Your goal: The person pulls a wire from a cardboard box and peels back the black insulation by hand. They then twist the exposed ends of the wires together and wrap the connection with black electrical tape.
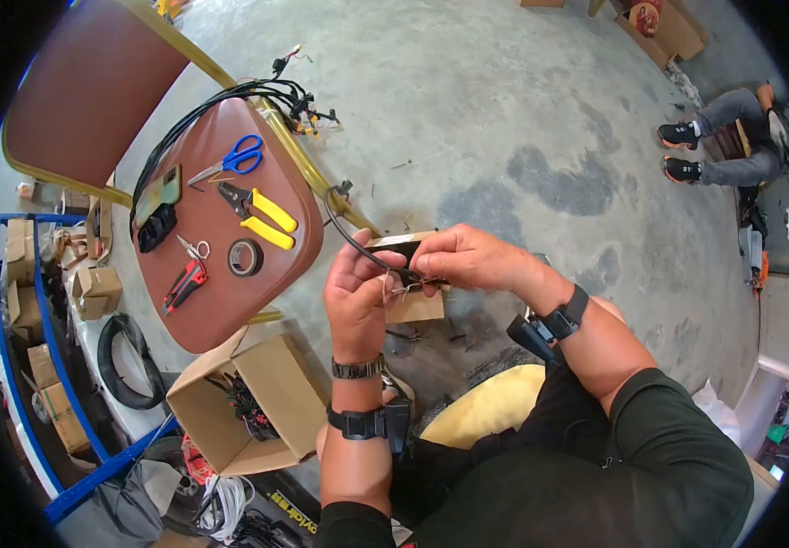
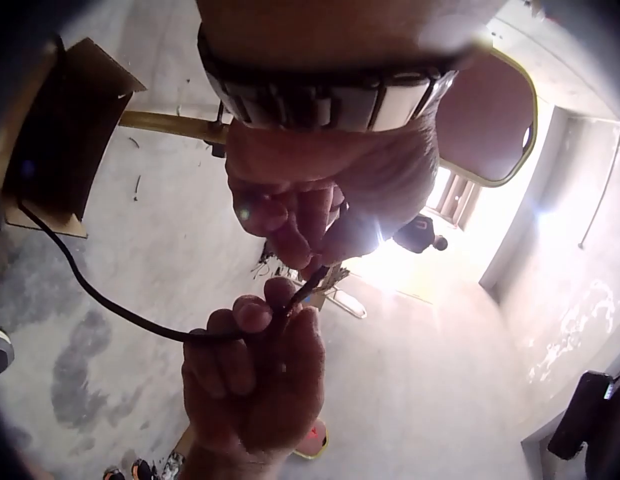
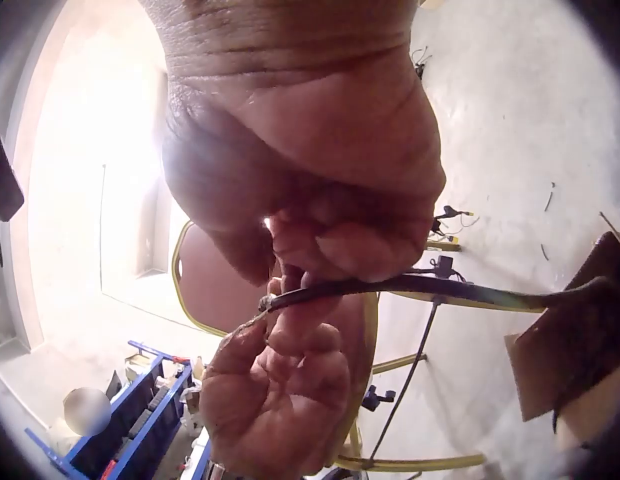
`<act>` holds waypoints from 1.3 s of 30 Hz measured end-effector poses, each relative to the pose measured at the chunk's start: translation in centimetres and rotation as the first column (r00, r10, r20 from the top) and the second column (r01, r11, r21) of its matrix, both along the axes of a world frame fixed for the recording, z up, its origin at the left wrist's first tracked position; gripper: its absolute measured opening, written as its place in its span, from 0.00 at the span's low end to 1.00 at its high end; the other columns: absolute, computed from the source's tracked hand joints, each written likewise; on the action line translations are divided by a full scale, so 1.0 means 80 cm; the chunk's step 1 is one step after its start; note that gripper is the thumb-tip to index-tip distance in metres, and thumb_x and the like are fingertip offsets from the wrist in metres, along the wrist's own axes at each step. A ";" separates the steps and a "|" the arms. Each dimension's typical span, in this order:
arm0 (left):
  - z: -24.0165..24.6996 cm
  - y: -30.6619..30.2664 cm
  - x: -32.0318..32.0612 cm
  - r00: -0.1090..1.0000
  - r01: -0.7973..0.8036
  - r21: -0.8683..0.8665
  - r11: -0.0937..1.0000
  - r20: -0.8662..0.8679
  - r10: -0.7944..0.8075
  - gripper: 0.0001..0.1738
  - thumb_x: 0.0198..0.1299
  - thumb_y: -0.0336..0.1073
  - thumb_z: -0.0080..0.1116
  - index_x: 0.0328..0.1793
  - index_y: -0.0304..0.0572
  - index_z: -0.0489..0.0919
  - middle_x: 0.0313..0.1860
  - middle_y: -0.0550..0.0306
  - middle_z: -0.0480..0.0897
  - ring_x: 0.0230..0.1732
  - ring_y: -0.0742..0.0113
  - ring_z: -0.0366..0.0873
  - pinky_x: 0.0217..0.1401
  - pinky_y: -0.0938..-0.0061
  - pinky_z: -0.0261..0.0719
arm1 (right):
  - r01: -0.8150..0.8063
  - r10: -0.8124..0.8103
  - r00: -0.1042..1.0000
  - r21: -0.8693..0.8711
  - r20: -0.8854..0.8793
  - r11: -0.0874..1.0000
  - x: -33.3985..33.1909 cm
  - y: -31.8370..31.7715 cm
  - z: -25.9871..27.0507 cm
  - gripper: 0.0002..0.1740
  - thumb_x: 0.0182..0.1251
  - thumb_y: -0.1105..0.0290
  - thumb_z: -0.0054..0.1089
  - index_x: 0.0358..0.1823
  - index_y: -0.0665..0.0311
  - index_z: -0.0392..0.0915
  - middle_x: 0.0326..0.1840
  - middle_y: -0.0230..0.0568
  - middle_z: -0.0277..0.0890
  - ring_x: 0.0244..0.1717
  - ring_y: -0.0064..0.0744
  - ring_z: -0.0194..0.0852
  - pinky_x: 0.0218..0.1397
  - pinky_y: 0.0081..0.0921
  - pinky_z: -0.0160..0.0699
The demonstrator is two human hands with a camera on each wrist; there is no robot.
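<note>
A black cable [image 3: 460, 291] runs between my two hands, and thin, light-coloured wire strands [image 3: 240, 328] stick out at its end. My left hand [image 1: 356, 297] holds the cable near that end between thumb and fingers. Right beside it, my right hand [image 1: 472, 262] pinches the cable with its fingertips; the fingers partly hide the spot where the strands come out. In the left wrist view the cable's other stretch loops from the right hand toward an open cardboard box [image 2: 65, 140]. That box [image 1: 420, 310] sits just beneath my hands in the head view.
A brown chair [image 1: 275, 274] on the left bears blue scissors [image 1: 243, 155], yellow-handled wire strippers [image 1: 271, 219], black tape [image 1: 245, 258], red-handled snips [image 1: 186, 285] and a cable bundle [image 1: 216, 99]. Another cardboard box [image 1: 294, 393] stands below it. A person [image 1: 732, 137] sits at far right.
</note>
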State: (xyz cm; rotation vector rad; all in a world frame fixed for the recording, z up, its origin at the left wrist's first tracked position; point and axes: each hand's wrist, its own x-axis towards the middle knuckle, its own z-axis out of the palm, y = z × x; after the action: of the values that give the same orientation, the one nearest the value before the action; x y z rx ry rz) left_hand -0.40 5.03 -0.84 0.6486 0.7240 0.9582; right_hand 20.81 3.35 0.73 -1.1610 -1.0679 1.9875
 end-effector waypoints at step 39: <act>0.045 -0.054 0.021 0.916 0.119 0.536 0.836 -0.383 0.115 0.11 0.59 0.20 0.64 0.49 0.30 0.82 0.38 0.58 0.82 0.38 0.75 0.79 0.43 0.81 0.77 | 0.124 -0.123 0.992 0.235 -0.018 0.964 0.054 -0.028 0.064 0.17 0.57 0.72 0.65 0.48 0.67 0.81 0.34 0.35 0.84 0.32 0.17 0.78 0.33 0.16 0.72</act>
State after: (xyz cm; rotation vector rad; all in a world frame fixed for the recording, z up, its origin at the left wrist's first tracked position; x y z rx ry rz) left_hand 1.25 0.70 2.75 1.3916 0.8080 1.0507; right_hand 25.09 1.13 5.85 -1.0691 -1.1653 1.7133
